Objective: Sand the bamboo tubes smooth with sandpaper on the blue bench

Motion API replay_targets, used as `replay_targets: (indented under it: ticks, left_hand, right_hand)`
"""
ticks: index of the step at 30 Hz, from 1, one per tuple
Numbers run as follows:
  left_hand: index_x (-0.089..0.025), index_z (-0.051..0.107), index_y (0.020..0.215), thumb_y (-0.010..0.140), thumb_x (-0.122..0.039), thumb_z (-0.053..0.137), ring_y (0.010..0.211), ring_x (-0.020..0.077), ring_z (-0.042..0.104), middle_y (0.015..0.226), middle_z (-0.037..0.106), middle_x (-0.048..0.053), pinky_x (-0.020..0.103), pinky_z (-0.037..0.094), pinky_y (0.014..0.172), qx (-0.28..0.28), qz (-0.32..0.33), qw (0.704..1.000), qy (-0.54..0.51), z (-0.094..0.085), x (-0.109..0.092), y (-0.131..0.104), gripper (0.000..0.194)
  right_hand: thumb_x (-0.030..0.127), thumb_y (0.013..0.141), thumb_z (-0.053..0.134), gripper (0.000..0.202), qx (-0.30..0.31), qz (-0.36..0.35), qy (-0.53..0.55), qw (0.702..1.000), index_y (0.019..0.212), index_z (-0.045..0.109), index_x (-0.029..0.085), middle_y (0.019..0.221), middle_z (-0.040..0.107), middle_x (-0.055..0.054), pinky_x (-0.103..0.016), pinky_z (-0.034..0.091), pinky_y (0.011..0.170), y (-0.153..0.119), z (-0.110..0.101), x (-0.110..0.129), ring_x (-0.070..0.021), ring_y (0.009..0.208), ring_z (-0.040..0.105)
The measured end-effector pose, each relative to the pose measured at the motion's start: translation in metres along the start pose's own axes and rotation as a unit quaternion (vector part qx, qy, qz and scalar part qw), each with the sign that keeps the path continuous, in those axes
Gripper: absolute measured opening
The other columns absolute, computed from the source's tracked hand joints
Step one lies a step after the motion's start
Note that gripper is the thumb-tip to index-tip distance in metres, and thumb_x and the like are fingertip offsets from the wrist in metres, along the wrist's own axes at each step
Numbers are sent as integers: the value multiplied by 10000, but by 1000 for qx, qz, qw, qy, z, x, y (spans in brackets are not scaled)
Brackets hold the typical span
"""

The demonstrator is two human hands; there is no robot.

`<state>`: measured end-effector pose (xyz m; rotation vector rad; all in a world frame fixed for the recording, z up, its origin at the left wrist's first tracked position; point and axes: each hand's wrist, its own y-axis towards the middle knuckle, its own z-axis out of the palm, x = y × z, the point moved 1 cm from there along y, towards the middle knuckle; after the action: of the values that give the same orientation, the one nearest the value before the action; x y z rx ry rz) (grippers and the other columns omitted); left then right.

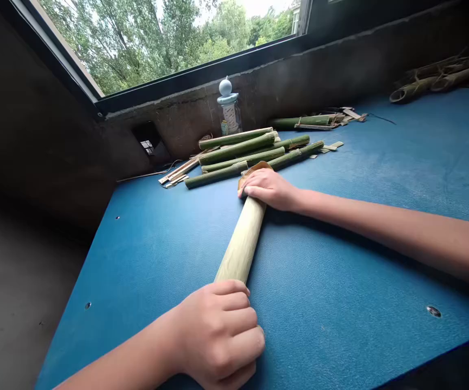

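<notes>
A pale, peeled bamboo tube (241,241) slants away from me over the blue table. Its near end is wrapped by the fingers of my left hand (220,333), which hides that end. At the far end my right hand (270,187) presses a brown sheet of sandpaper (262,167) over the tube, fingers curled across it. Part of the sheet sticks out beyond the fingers; the rest is covered by the hand.
Several green bamboo pieces (238,149) lie behind the tube, with thin split strips (179,172) at their left. A clear bottle with a light blue top (228,103) stands by the wall. More bamboo (417,89) lies at the back right of the blue table (340,260).
</notes>
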<state>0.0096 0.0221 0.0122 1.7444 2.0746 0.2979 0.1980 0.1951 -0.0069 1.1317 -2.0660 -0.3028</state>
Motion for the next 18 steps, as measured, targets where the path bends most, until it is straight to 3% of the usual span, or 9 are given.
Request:
replay_targets:
  ticks: [4, 6, 8, 11, 13, 15, 18]
  left_hand:
    - [-167, 588, 608, 822, -186, 444, 525, 145, 348, 546, 467, 0, 327, 424, 574, 8, 10, 999, 39, 2, -7, 2, 259]
    - [-167, 594, 621, 833, -177, 442, 520, 145, 364, 554, 484, 0, 334, 422, 570, 7, 3, 998, 62, 2, -11, 1, 261]
    - [-153, 625, 678, 841, -164, 442, 561, 146, 449, 589, 531, 5, 347, 482, 706, -6, -13, 998, 65, 2, -13, -2, 246]
    - [-133, 650, 756, 834, -136, 469, 718, 161, 596, 696, 630, 31, 372, 470, 929, -34, -41, 995, 82, 2, -13, -6, 197]
    - [-127, 657, 787, 826, -117, 489, 804, 174, 639, 749, 666, 42, 380, 449, 989, -42, -51, 991, 115, 3, -11, -7, 173]
    - [-126, 666, 815, 829, -110, 490, 843, 178, 653, 769, 681, 41, 386, 437, 1027, -37, -58, 988, 136, 4, -10, -6, 177]
    - [-148, 678, 814, 850, -114, 461, 834, 163, 654, 785, 699, 34, 366, 451, 1026, -34, -46, 987, 148, 4, -11, -6, 223]
  right_hand:
    - [237, 958, 402, 358, 108, -153, 86, 978, 1013, 742, 140, 1077, 764, -80, -341, 440, 1011, -25, 26, 75, -188, 1075, 683]
    - [220, 979, 369, 375, 131, -194, 97, 967, 1056, 725, 130, 1142, 744, -88, -339, 428, 1021, -33, 34, 93, -184, 1138, 659]
    - [228, 986, 369, 376, 122, -178, 76, 973, 1029, 731, 134, 1107, 755, -82, -350, 431, 1005, -29, 29, 75, -188, 1097, 675]
    - [266, 965, 399, 377, 52, -87, 10, 995, 922, 750, 136, 1006, 773, -96, -389, 446, 983, -11, 7, 10, -220, 1016, 696]
    - [282, 941, 418, 370, -1, -33, -15, 999, 879, 755, 142, 998, 774, -106, -402, 463, 973, -5, -3, -14, -235, 1018, 696]
    - [268, 936, 427, 350, -12, -36, -8, 999, 883, 756, 161, 996, 779, -81, -387, 468, 982, -9, 1, -1, -219, 1027, 696]
    - [222, 962, 403, 349, 61, -141, 55, 987, 1035, 737, 154, 1089, 764, -55, -320, 438, 1034, -28, 24, 61, -164, 1113, 671]
